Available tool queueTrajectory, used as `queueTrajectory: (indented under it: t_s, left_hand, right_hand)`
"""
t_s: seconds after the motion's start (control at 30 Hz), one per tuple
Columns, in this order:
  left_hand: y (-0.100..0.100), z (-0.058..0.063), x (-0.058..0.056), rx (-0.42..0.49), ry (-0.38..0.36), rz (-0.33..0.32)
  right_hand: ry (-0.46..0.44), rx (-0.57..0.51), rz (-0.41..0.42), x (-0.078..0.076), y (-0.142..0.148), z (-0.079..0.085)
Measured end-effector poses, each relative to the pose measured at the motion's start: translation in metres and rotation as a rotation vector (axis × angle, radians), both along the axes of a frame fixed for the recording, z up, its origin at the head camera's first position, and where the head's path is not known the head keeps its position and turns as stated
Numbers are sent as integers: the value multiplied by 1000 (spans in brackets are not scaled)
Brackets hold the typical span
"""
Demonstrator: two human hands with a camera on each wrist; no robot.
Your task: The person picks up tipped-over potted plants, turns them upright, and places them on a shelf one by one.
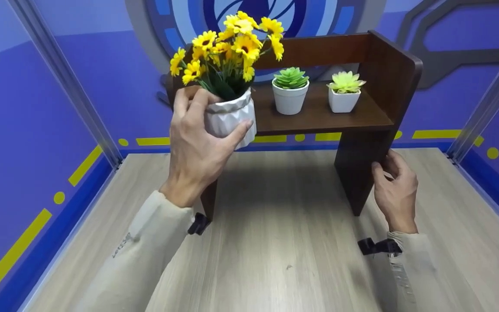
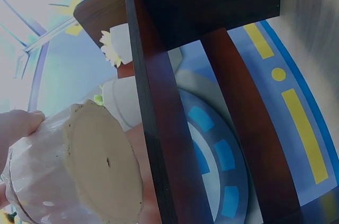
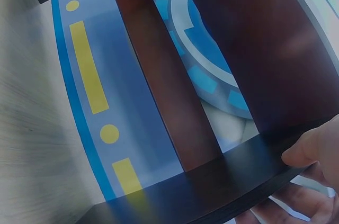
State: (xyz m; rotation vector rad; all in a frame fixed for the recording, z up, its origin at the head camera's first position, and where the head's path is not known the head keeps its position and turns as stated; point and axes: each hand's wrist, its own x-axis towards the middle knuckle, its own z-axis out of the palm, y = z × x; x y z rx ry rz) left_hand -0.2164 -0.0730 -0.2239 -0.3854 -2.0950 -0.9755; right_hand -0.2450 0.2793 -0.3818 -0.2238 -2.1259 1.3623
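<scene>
My left hand (image 1: 199, 138) grips a white ribbed pot of yellow artificial daisies (image 1: 232, 123), thumb at the front and fingers over the rim. The pot is at the left end of a dark brown wooden shelf (image 1: 319, 125); its beige underside (image 2: 108, 160) shows in the left wrist view, so it is raised and tilted. My right hand (image 1: 399, 190) pinches the shelf's right leg panel between thumb (image 3: 302, 152) and fingers, which wrap round its outer side. On the shelf board stand a green succulent in a round white pot (image 1: 290, 97) and a pale yellow-green succulent in a square white pot (image 1: 344, 99).
The shelf stands on a light wood-grain table (image 1: 275, 260) with open space beneath its board. Blue and purple printed walls (image 1: 80, 86) enclose the back and sides. The shelf's raised right side panel (image 1: 394, 73) borders the square pot.
</scene>
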Motion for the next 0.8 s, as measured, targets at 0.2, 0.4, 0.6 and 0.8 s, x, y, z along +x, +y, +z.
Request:
queueTrajectory:
  t_s: [0.2, 0.4, 0.6, 0.8]
  left_hand:
    - [0, 1, -10, 20, 13, 9]
    - [4, 3, -19, 35, 13, 19]
    - [10, 6, -30, 33, 24, 25]
    - [13, 8, -39, 36, 43, 26]
  right_hand:
    - [-3, 6, 1, 0, -1, 0]
    - [-3, 15, 4, 1, -1, 0]
    - [8, 25, -1, 2, 0, -1]
    - [4, 26, -6, 2, 0, 0]
